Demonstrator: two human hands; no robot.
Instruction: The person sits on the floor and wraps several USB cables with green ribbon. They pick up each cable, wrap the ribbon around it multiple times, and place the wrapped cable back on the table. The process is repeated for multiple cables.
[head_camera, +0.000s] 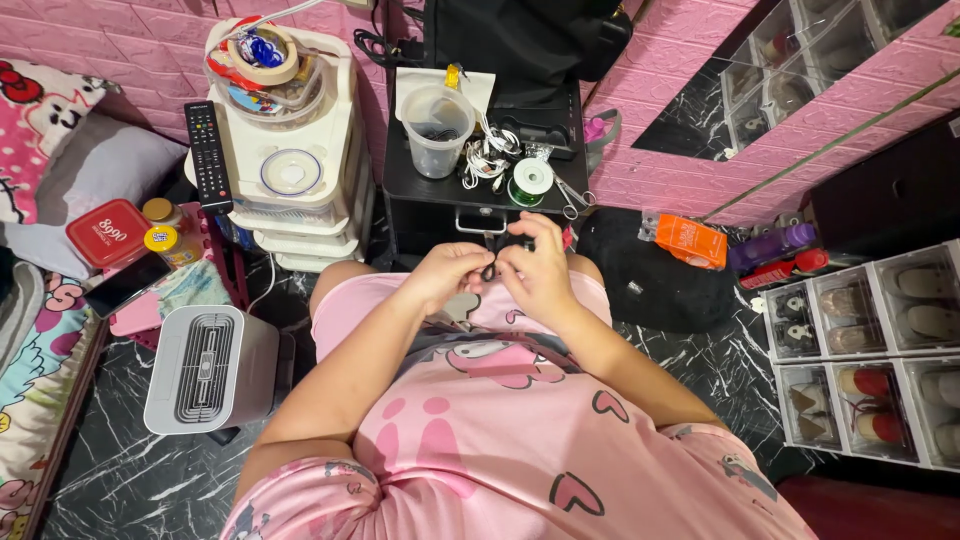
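My left hand (447, 275) and my right hand (540, 272) meet over my lap, above a pink printed shirt. Both pinch a small black item (503, 252) between their fingertips; its exact kind is too small to tell. Just beyond the hands stands a low black table (410, 180). On it are a clear plastic cup (436, 128) with dark bits inside, a tangle of white cord (490, 157), a green and white spool (530, 181) and scissors (572, 198).
A white stack of drawers (295, 150) with tape rolls on top and a black remote (208, 155) stands at the left. A white box-shaped appliance (208, 368) sits on the dark marble floor. Clear shoe boxes (870, 350) line the right side, with an orange pack (687, 240) nearby.
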